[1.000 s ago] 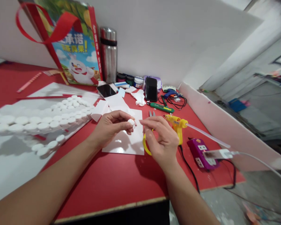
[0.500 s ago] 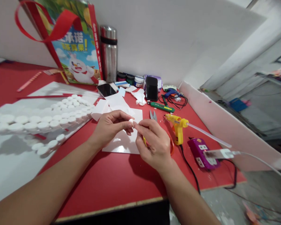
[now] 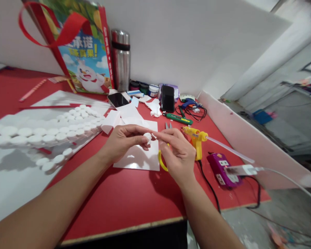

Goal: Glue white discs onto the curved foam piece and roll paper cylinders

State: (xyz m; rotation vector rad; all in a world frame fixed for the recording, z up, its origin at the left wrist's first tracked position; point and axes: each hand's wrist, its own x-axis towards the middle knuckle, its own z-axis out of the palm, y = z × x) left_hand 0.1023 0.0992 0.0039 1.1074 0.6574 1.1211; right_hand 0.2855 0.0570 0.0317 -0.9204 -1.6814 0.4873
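A small white piece (image 3: 147,138) is pinched between the thumb and fingers of my left hand (image 3: 126,140). Close on its right is my right hand (image 3: 177,152), thumb and index finger together around a tiny white scrap (image 3: 153,136) at the fingertips. Both hands are above a glossy white sheet (image 3: 134,162) on the red table (image 3: 124,204). Scissors with yellow handles (image 3: 162,162) lie partly hidden under my right hand. To its right stands a yellow glue gun (image 3: 197,138) with a clear stick in its back.
At the left, rows of white discs (image 3: 38,133) lie on white boards. Behind are a gift bag (image 3: 88,69), a steel flask (image 3: 121,58), a dark phone (image 3: 168,98) and a green cutter (image 3: 178,118). A purple power block (image 3: 223,169) with cables sits at the right.
My right hand has moved a little to the right, away from my left fingertips. More of the white piece and of the yellow scissor handle shows now.
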